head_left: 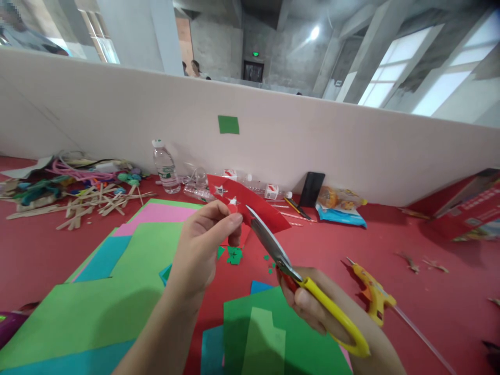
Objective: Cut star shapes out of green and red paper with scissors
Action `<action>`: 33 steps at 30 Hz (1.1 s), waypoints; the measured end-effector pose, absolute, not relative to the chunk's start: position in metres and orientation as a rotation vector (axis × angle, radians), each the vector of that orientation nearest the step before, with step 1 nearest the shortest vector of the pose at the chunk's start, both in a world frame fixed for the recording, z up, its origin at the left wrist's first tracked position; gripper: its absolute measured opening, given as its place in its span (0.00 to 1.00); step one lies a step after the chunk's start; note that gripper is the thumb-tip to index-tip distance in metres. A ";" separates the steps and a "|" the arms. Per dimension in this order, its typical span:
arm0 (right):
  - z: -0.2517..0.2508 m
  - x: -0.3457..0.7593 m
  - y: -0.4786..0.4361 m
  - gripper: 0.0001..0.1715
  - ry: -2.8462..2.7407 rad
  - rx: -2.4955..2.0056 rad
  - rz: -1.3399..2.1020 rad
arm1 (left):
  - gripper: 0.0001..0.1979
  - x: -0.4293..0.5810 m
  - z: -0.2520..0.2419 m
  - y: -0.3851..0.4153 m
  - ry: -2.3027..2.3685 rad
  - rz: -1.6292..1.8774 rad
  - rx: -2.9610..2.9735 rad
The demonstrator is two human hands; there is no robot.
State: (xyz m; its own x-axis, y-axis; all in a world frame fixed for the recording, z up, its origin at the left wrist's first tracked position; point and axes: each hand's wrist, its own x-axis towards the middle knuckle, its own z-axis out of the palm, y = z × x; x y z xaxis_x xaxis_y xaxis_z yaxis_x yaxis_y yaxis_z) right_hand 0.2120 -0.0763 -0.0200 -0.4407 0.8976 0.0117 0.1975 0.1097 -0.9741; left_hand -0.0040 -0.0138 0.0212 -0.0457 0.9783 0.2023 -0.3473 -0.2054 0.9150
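Observation:
A red sheet of paper (265, 204) with star-shaped cut-outs is pinched between the thumb and fingers of my left hand (213, 229). My right hand (308, 299) grips yellow-handled scissors (332, 312), their blades pointing up and left at the red paper. The blades look closed or nearly so, and I cannot tell whether they touch the sheet. Small green paper scraps (234, 255) lie on the table below my hands. Under my right hand is a dark green sheet (238, 317) with a lighter green piece (263, 344) on top.
Coloured sheets (128, 302) spread across the left. Wooden sticks (105, 200) and craft bits pile at the far left. A water bottle (166, 169), a black phone (311, 188) and a snack packet (341, 208) stand along the white partition (156, 109). A yellow glue gun (371, 291) lies right.

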 end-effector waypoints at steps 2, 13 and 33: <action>-0.017 0.212 -0.077 0.38 -1.733 -1.072 1.374 | 0.06 -0.005 0.018 -0.014 0.852 1.496 1.095; -0.018 0.205 -0.069 0.39 -1.762 -1.055 1.458 | 0.07 -0.012 0.019 -0.011 0.934 1.465 1.255; -0.022 0.198 -0.068 0.42 -1.724 -1.096 1.427 | 0.10 -0.014 0.018 -0.009 0.976 1.448 1.263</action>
State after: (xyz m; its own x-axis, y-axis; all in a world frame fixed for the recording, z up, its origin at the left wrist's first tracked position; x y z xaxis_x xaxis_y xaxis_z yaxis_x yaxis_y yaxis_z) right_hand 0.1979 -0.0683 -0.0224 -0.4484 0.8932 -0.0336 0.2000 0.0636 -0.9777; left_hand -0.0139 -0.0090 0.0176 -0.0188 0.9722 0.2332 -0.1484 -0.2334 0.9610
